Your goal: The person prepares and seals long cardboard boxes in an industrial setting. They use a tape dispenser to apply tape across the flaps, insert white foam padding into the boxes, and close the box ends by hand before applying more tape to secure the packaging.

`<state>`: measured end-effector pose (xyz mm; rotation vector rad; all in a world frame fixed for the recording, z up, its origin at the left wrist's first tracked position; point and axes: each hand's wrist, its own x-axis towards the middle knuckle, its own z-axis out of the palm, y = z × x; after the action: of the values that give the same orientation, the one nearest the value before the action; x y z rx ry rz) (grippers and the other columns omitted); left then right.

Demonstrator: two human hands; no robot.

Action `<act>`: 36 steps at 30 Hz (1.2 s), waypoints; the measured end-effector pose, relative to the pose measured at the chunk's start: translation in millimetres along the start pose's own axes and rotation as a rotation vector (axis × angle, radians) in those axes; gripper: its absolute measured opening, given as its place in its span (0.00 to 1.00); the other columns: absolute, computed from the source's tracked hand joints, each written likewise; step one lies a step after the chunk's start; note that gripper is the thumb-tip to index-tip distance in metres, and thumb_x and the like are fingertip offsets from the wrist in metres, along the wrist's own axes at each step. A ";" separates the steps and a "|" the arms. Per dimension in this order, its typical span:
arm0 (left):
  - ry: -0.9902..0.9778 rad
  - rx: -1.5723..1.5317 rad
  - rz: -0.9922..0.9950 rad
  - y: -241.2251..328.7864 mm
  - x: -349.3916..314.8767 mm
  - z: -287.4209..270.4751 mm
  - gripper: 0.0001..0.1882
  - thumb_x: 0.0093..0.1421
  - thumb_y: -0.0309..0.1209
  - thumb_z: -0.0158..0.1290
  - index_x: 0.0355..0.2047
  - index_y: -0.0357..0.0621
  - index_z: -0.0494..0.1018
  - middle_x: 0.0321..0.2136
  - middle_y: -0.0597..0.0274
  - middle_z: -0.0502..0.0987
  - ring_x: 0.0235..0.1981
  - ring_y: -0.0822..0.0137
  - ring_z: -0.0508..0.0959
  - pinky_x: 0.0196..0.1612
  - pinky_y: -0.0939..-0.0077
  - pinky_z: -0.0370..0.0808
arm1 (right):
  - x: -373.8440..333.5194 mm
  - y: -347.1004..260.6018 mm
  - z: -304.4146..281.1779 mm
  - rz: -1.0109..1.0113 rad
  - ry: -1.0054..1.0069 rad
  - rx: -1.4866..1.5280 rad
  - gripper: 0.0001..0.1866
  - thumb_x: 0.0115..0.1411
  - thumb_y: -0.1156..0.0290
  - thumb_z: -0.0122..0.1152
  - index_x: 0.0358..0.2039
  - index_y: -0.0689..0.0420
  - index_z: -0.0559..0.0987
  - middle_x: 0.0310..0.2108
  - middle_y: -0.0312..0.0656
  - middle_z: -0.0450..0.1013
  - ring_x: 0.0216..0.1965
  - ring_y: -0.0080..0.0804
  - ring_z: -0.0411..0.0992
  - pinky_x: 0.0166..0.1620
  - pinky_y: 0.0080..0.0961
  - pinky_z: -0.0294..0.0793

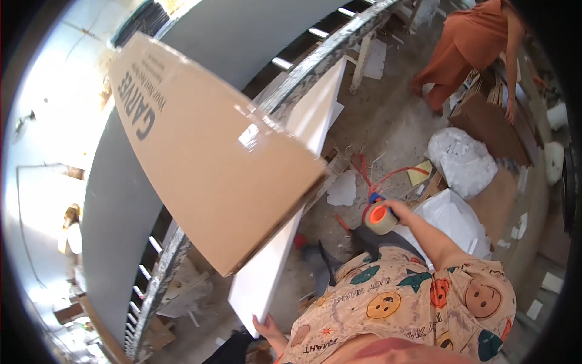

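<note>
Grey worktop (118,224) arcs across, and up at ten o'clock sits our long brown carton (206,164)! Down at six, the left hand (270,328) grips the white board (262,288); at four, the right hand (398,212) clutches a tape dispenser (381,218). Best play, I'd judge: board steady, tape clear of the sleeve (482,291). Count: one carton, one dispenser, one board visible, two white plastic bundles (462,162) toward three.
</note>
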<state>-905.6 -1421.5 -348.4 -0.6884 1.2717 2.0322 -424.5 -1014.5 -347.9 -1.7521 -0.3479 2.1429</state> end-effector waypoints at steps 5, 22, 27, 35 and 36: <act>-0.098 1.290 0.591 -18.9 -79.2 -111.3 0.24 0.59 0.25 0.55 0.54 0.32 0.60 0.48 0.46 0.69 0.47 0.52 0.74 0.49 0.65 0.75 | -2.4 -40.1 -66.0 0.015 -0.033 0.090 0.18 0.55 0.61 0.56 0.42 0.59 0.77 0.38 0.43 0.77 0.36 0.34 0.77 0.41 0.33 0.79; -0.108 0.412 0.040 -217.3 -106.7 150.3 0.23 0.59 0.30 0.56 0.51 0.35 0.64 0.45 0.49 0.73 0.44 0.56 0.77 0.45 0.69 0.77 | -23.9 -269.4 -41.4 -0.605 0.377 -1.173 0.31 0.44 0.46 0.60 0.51 0.42 0.76 0.47 0.46 0.75 0.47 0.46 0.73 0.49 0.37 0.74; -0.193 0.203 -0.126 -273.3 -120.9 253.4 0.22 0.59 0.32 0.56 0.51 0.36 0.65 0.44 0.51 0.74 0.43 0.57 0.78 0.43 0.71 0.78 | -86.2 -370.5 -60.6 -0.835 0.498 -1.059 0.31 0.43 0.44 0.62 0.49 0.42 0.77 0.45 0.44 0.76 0.46 0.44 0.74 0.49 0.35 0.73; -0.495 0.209 -0.382 -334.1 -190.7 457.2 0.22 0.58 0.43 0.58 0.46 0.42 0.70 0.38 0.58 0.79 0.37 0.65 0.80 0.35 0.79 0.80 | -79.6 -593.3 -114.6 -1.205 0.768 -0.900 0.28 0.48 0.49 0.61 0.46 0.53 0.78 0.46 0.52 0.74 0.48 0.51 0.72 0.49 0.36 0.72; -0.507 0.157 -0.382 -338.3 -214.9 491.6 0.24 0.58 0.45 0.58 0.48 0.44 0.70 0.42 0.59 0.78 0.38 0.66 0.80 0.34 0.80 0.81 | -66.7 -632.9 -134.4 -1.286 0.748 -0.877 0.28 0.49 0.49 0.60 0.45 0.56 0.79 0.45 0.53 0.75 0.46 0.51 0.73 0.47 0.36 0.72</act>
<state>-559.3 -912.1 -197.3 -0.2837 0.9069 1.6308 -210.0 -471.3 -61.5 -1.6854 -1.7260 0.3676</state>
